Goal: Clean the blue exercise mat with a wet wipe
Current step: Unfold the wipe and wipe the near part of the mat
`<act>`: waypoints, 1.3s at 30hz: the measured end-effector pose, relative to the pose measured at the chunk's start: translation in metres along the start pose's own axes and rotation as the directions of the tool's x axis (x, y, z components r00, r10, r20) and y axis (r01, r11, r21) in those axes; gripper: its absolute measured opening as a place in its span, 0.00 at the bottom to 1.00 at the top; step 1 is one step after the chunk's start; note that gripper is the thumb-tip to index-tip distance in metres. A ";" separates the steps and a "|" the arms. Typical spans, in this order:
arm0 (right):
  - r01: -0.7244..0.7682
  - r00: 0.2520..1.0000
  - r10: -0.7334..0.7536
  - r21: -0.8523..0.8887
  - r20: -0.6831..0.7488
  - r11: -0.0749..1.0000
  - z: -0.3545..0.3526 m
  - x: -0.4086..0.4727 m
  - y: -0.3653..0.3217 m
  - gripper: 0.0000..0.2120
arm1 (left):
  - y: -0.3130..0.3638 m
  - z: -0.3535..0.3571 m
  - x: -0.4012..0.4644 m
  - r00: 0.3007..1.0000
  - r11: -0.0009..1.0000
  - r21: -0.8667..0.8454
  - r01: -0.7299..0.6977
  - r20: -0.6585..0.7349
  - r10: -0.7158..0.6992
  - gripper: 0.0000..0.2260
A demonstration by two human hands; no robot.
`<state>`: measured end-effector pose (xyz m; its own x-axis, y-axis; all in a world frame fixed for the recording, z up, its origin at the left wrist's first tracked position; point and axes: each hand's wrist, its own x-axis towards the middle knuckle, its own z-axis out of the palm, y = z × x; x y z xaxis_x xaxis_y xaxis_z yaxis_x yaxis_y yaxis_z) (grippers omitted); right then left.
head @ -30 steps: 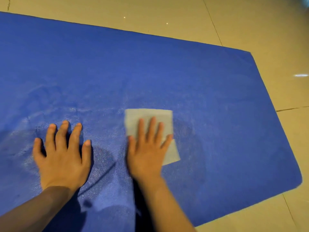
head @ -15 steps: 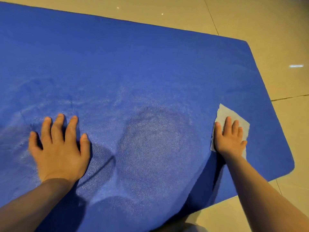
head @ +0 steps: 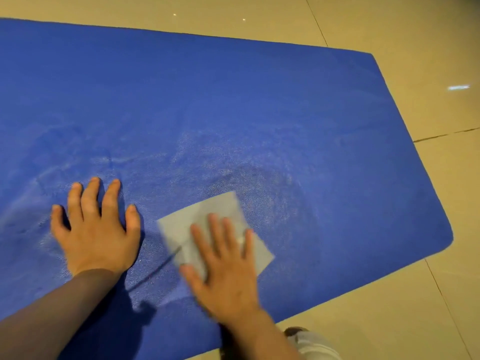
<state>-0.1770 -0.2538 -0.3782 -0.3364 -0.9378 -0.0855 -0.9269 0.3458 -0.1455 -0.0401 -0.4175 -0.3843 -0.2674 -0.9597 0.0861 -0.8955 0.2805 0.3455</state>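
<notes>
- Both hands flat, fingers straight: left hand braces the blue mat, right hand presses the wet wipe just right of it.
- Wipe lies flat near mat's near edge, one corner toward the damp sheen.
- Wipe looks thin, limp, likely to bunch; best driven under a flat palm.
- Mat looks soft, light, may creep on tile floor; bracing helps.

A single head-worn camera looks forward and steeply down from above the person's own forearms, close over the near right part of the blue exercise mat. The tiled floor fills the far and right margins. The wide-angle lens bends the mat's edges.
</notes>
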 end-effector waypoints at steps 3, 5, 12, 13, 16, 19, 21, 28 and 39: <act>-0.273 0.962 0.274 -0.027 0.007 0.962 -0.016 -0.001 0.105 0.34 | 0.002 -0.001 0.000 1.000 1.000 -0.008 0.002 -0.006 -0.002 0.27; -0.511 0.857 0.511 -0.022 0.059 0.859 -0.035 -0.003 0.173 0.38 | 0.003 -0.001 0.000 1.000 1.000 -0.006 -0.001 -0.010 0.001 0.27; -0.842 0.539 0.840 0.084 0.065 0.533 -0.040 0.000 0.153 0.32 | 0.000 0.001 0.001 1.000 1.000 -0.003 -0.007 0.003 0.007 0.28; -0.817 0.575 0.815 0.093 0.073 0.569 -0.033 0.000 0.126 0.33 | 0.000 0.001 0.001 1.000 1.000 -0.011 -0.002 0.006 0.002 0.28; -0.620 0.783 0.622 0.085 0.008 0.780 -0.013 -0.009 0.038 0.33 | 0.000 0.000 0.002 1.000 1.000 -0.017 -0.007 0.014 0.007 0.28; -0.382 0.924 0.382 0.024 0.017 0.924 0.000 -0.027 -0.046 0.29 | 0.000 0.000 0.002 1.000 1.000 -0.005 -0.010 0.017 0.010 0.27; -0.235 0.969 0.234 0.002 0.082 0.972 -0.002 -0.035 -0.073 0.30 | -0.001 0.000 0.001 1.000 1.000 0.005 -0.015 0.005 0.015 0.26; -0.621 0.783 0.622 -0.050 0.016 0.783 -0.017 -0.043 0.088 0.39 | -0.003 -0.001 0.001 1.000 1.000 0.016 -0.008 0.021 0.008 0.26; -0.890 0.447 0.890 0.140 0.091 0.433 -0.016 -0.033 0.054 0.31 | 0.002 0.000 0.002 1.000 1.000 0.015 0.011 0.004 -0.011 0.28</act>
<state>-0.2186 -0.2043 -0.3673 -0.9602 -0.1088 -0.2574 -0.0786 0.9890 -0.1249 -0.0427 -0.4190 -0.3837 -0.2591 -0.9626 0.0790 -0.9036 0.2705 0.3323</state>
